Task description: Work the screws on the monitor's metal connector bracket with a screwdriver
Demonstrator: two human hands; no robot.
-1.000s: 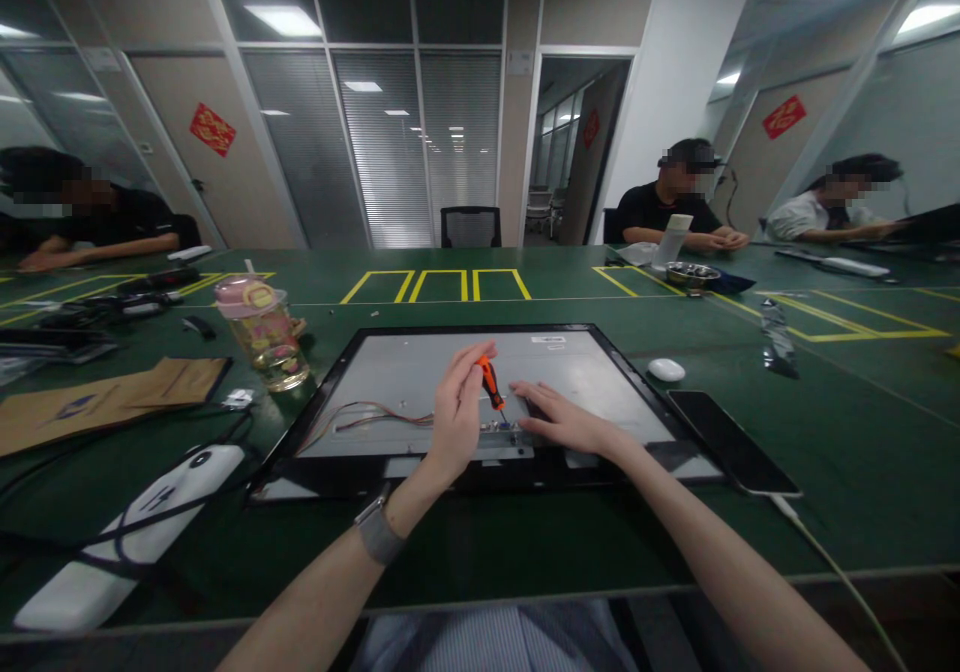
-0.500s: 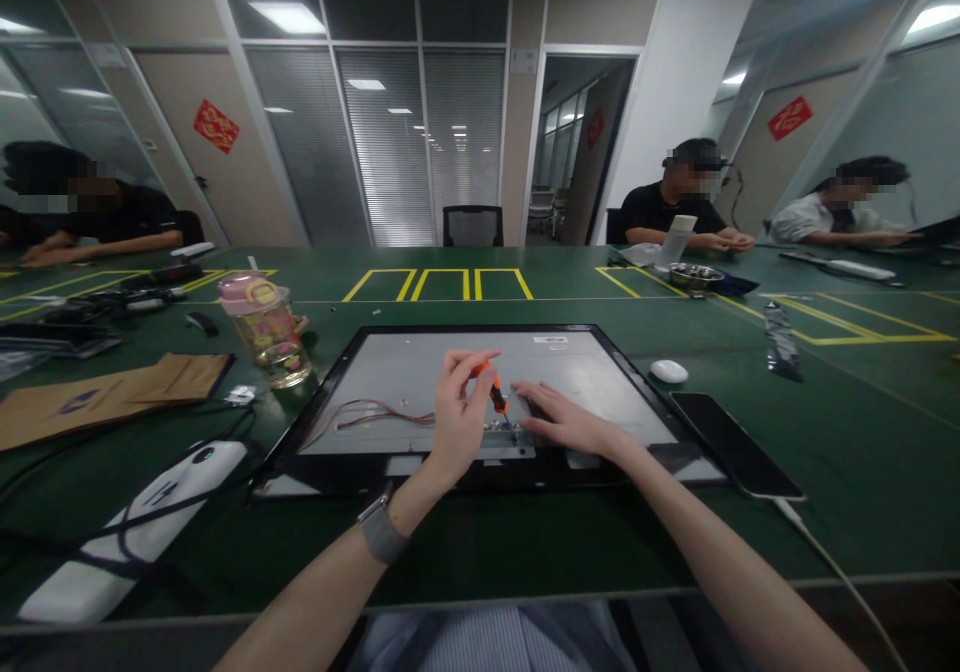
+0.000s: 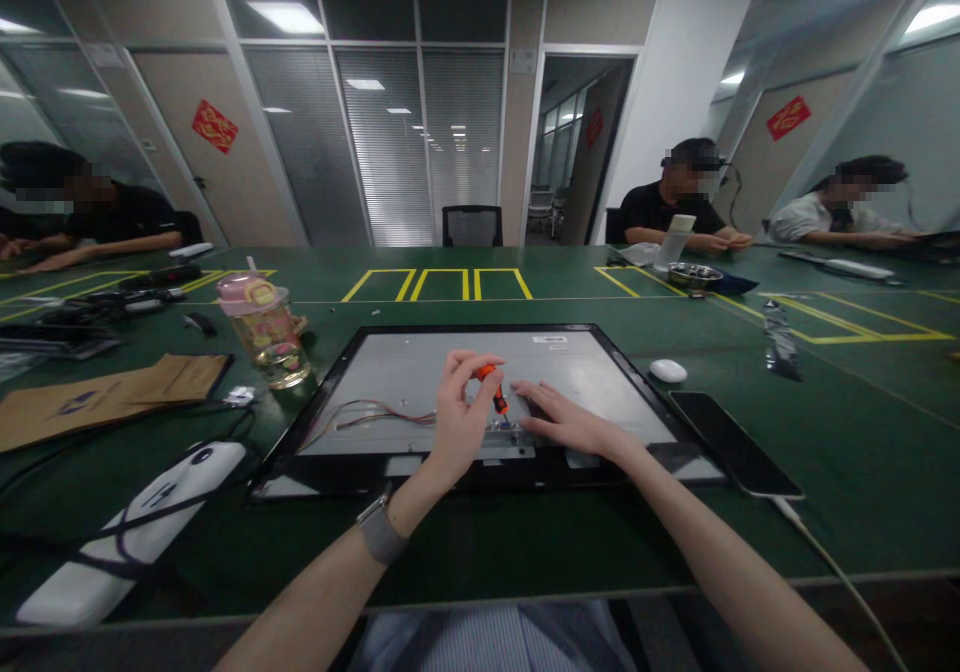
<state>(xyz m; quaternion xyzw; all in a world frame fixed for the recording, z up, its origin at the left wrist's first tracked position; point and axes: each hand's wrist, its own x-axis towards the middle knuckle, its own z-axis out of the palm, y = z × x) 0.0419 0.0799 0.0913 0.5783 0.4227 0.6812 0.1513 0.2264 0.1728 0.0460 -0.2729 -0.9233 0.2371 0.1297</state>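
A flat display panel [image 3: 600,372] with a black frame and grey metal back lies on the green table before me. My left hand [image 3: 461,412], with a watch on the wrist, grips an orange and black screwdriver [image 3: 500,402] by its handle. The screwdriver leans, its tip down at a small circuit board [image 3: 510,430] near the panel's lower middle. My right hand [image 3: 566,420] rests on the panel just right of the board, fingers stretched out and apart. Thin coloured wires [image 3: 367,414] run across the panel to the left of my left hand.
Left of the panel are a pink-lidded bottle [image 3: 266,332], a brown paper bag [image 3: 112,397] and a white power strip [image 3: 150,522] with black cables. To the right lie a phone [image 3: 735,442] on a cable and a white earbud case [image 3: 667,370]. Co-workers sit across the table.
The thumb and fingers of my left hand have shifted slightly around the screwdriver handle. The right hand and the panel stay in place.
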